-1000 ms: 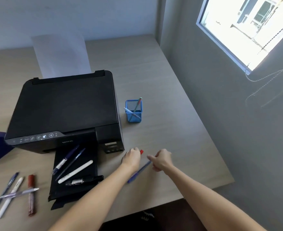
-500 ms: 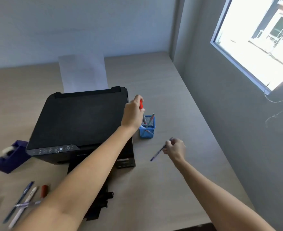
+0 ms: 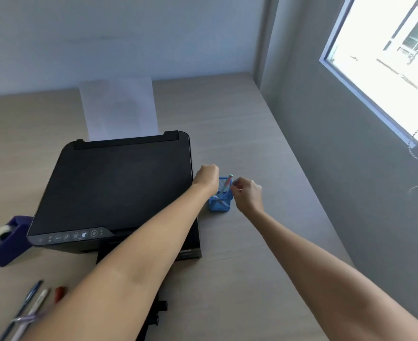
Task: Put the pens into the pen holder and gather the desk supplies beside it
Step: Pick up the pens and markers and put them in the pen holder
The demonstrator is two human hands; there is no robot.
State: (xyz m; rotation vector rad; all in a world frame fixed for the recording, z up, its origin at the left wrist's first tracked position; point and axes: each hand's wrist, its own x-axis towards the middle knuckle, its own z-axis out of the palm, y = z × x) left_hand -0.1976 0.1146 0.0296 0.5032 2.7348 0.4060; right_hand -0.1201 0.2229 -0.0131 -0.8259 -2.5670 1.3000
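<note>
The blue mesh pen holder [image 3: 219, 205] stands on the desk just right of the printer, with a teal-capped pen [image 3: 229, 181] leaning inside it. My left hand [image 3: 206, 177] is a closed fist against the holder's back left corner; its fingers face away and no red pen shows. My right hand [image 3: 248, 193] is at the holder's right rim, fingertips pinched over the opening on the blue pen, which is mostly hidden. Several loose pens [image 3: 32, 307] and a red marker [image 3: 59, 292] lie at the lower left, partly under my left forearm.
A black printer [image 3: 117, 188] with paper [image 3: 119, 109] in its rear feed fills the desk's middle. A dark blue tape dispenser [image 3: 6, 239] sits to its left. The grey wall and a window [image 3: 385, 70] border the desk's right edge.
Both hands closed in on the pen holder. The left hand dropped from above it to its back corner and the red pen is out of sight. The right hand carried the blue pen to the rim.
</note>
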